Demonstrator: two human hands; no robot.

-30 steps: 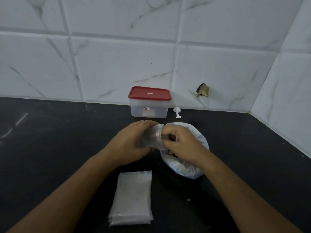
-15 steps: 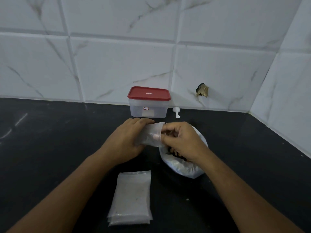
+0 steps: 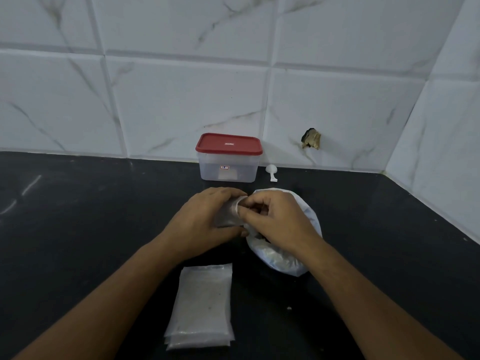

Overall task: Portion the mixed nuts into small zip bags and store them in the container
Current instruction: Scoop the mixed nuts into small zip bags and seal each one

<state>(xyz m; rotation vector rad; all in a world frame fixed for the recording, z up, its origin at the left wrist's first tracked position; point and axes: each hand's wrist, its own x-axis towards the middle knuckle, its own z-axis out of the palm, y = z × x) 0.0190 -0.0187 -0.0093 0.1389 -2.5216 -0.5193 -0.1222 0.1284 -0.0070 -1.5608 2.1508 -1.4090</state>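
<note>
Small zip bag, held in both hands above a black counter, is the thing to watch at this point in the portioning. The left hand has its fingers curled round the bag's body, and the right hand pinches its mouth edge. From where I stand I cannot tell whether it holds any nuts.

Under the right hand and wrist slumps the big white bag, soft-sided with its mouth open. It is probably the likeliest source of trouble: a nudge from that wrist could roll it and send its contents across the counter.

Beyond both hands, against the tiled wall, stands the clear container with its red lid on. Storing anything in it will need a free hand, and letting go of an unsealed bag to lift the lid would risk a spill.

Below the left hand, between the forearms, lies a stack of empty zip bags. The film looks slick, so a passing forearm might fan the stack out.

A white scoop stands beyond the right hand, just beside the container and out of use. A pale crumb lies beside the right forearm.
</note>
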